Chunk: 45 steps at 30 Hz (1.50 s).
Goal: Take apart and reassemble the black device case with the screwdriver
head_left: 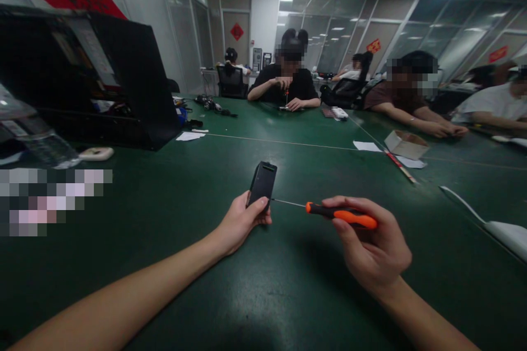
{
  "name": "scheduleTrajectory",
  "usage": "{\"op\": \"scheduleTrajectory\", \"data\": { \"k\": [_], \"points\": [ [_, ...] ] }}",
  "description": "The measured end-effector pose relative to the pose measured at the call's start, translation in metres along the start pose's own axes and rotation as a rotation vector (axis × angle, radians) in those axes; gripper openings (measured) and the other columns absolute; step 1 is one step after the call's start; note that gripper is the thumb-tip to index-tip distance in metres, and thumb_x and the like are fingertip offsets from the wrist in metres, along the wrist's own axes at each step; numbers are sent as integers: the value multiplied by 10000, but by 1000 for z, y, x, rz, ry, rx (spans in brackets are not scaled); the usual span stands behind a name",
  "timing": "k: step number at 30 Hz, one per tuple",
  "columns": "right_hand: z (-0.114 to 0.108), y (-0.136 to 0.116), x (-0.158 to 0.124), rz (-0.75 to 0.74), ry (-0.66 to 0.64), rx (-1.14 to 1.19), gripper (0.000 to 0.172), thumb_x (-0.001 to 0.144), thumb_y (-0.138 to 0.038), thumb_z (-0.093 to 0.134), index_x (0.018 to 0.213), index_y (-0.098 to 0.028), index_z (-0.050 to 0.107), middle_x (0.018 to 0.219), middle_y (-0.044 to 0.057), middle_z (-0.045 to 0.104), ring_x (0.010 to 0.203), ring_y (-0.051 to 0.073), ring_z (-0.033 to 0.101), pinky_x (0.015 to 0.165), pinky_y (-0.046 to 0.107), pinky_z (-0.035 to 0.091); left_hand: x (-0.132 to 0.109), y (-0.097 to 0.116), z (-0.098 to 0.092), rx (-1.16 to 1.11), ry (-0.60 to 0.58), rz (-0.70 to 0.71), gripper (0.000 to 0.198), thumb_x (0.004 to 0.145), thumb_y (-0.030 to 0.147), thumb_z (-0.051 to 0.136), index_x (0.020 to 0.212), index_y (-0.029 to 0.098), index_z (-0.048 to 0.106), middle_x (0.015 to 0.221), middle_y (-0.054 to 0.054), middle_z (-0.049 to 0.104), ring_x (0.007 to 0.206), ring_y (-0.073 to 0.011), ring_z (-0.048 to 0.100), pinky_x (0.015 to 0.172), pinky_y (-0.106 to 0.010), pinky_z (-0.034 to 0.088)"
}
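A small black rectangular device (263, 180) with a narrow slot near its far end is held up over the green table by my left hand (242, 218). The thumb presses on its face and the fingers wrap underneath. My right hand (376, 244) grips an orange and black screwdriver (341, 214) by the handle, fingers and thumb around it. The thin metal shaft points left, and its tip is at the right side of the device near my left thumb. Whether the tip sits in a screw is too small to tell.
The green table (263, 285) spreads around my hands. A large black open case (123, 77) and a clear plastic bottle (37, 126) stand at left. A small open box (407, 145) and a red stick (399, 166) lie at right. Across the table, a person (284, 85) holds a tool.
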State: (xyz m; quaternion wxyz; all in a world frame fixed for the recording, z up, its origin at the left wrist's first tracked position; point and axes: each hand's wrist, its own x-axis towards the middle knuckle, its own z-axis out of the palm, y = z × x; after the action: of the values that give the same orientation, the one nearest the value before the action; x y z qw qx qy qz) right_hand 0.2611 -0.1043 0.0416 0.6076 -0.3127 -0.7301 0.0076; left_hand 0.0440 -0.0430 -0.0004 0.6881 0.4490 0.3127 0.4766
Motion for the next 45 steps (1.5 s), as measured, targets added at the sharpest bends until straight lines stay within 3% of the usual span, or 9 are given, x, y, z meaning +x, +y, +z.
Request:
{"op": "scheduleTrajectory", "data": {
  "k": [7, 11, 15, 22, 29, 32, 38, 42, 45],
  "points": [
    [-2, -1, 4, -36, -69, -85, 500, 851, -37, 644, 1313, -199, 542, 1073, 59, 705, 960, 182, 708, 862, 319, 596, 2, -9, -7, 170, -25, 86, 312, 876, 446, 642, 903, 153, 538, 770, -21, 623, 678, -137, 608, 688, -281, 476],
    [-5, 0, 5, -93, -97, -232, 478, 845, -115, 648, 1297, -204, 523, 1033, 78, 682, 874, 202, 704, 756, 333, 599, 0, -4, -6, 367, 30, 144, 314, 881, 460, 624, 913, 159, 541, 708, -18, 633, 673, -154, 605, 685, -279, 466],
    [-6, 3, 5, -17, -92, -301, 342, 846, -132, 622, 1171, -215, 556, 972, 69, 678, 804, 197, 693, 694, 325, 579, -4, 2, -6, 542, 101, 192, 311, 854, 454, 646, 932, 164, 569, 687, -2, 624, 635, -157, 578, 622, -263, 435],
    [1, 6, 8, -28, -256, -150, 227, 826, -81, 610, 1014, -209, 612, 882, 45, 677, 795, 188, 674, 712, 331, 554, 3, 15, -23, 779, 116, 334, 369, 811, 392, 688, 1094, 154, 666, 975, -68, 705, 878, -220, 630, 765, -292, 469],
    [13, 9, 4, 431, -596, -126, 244, 941, -248, 556, 1111, -194, 721, 1007, 65, 734, 848, 187, 675, 751, 315, 517, 13, 24, -41, 882, 199, 364, 411, 822, 417, 660, 1108, 123, 685, 918, -65, 710, 809, -218, 628, 721, -289, 473],
    [22, 7, 0, 670, -714, -30, 289, 955, -348, 526, 1051, -183, 743, 841, 33, 715, 713, 169, 627, 649, 283, 473, 12, 26, -40, 911, 150, 422, 428, 810, 395, 677, 1151, 138, 676, 961, -58, 714, 841, -215, 636, 755, -284, 481],
    [32, 6, -7, 1104, -705, 252, 434, 937, -522, 479, 900, -141, 685, 532, -67, 402, 458, 85, 369, 426, 211, 266, 5, 27, -34, 911, 71, 503, 563, 766, 339, 720, 1288, 156, 615, 1072, -70, 714, 923, -226, 652, 847, -298, 494],
    [34, 5, -9, 1192, -672, 339, 348, 831, -512, 645, 909, -180, 578, 618, -73, 503, 431, 72, 464, 388, 187, 329, 3, 25, -34, 920, 91, 519, 566, 750, 319, 729, 1283, 163, 622, 1043, -69, 718, 881, -222, 655, 830, -308, 508],
    [35, 3, -10, 1202, -659, 358, 375, 747, -468, 752, 893, -203, 531, 625, -90, 527, 378, 49, 421, 345, 176, 291, 2, 24, -33, 925, 55, 518, 565, 728, 315, 747, 1264, 171, 643, 1016, -63, 722, 843, -213, 659, 811, -296, 512]
  ]
}}
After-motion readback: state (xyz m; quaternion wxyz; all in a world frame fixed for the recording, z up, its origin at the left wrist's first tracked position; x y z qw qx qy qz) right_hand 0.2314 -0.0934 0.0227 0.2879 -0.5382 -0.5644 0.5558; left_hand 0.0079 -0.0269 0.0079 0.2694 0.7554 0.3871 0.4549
